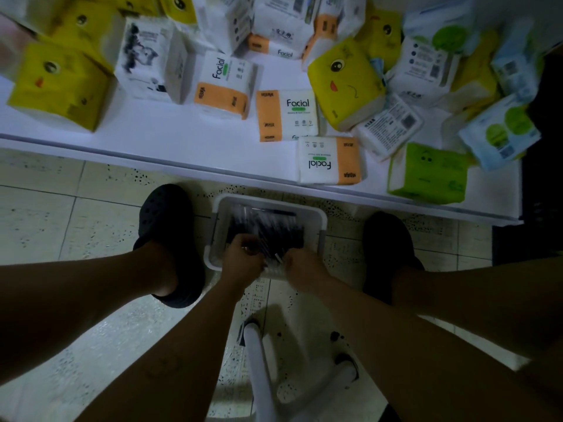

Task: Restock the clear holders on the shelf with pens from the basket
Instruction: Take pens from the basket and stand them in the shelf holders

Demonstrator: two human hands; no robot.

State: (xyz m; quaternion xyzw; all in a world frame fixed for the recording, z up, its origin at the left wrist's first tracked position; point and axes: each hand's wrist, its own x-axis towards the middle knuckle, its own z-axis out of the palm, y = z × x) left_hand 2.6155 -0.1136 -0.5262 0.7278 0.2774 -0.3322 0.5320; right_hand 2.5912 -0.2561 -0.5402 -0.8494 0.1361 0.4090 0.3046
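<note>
pale speckled floor tiles (45, 226) are seen across the lower half of the frame, dimly lit. at bottom centre the white legs of a stool (259, 360) are shown. two bare forearms are stretched over it from the lower corners twd the middle.

the left hand (243, 258) is sunk into the basket (320, 213), fingers curled down round a bunch of dark pens (268, 226). the right hand (306, 268) is placed just beside it at the basket's near rim, fingers also curled. whether pens are held by it can't be told, as that spot is smeared by motion blur.

the basket, white w/ grey handles, is set on the floor at frame centre, between two feet in black clogs (166, 214). the pens are piled loose inside it, dark-bodied, in mixed directions.

beyond the basket a white shelf (182, 138) is laid across the upper half, its front edge slanted down twd the right. tissue packs are scattered on it. an orange-and-white pack (286, 114) marked "facial" is laid near centre, a yellow pack (344, 83) w/ a cartoon face is tilted just right of it, and a green pack (429, 175) is set at the front edge, centre right. more yellow, white and pale blue packs are heaped twd the top, approx. edge to edge.
</note>
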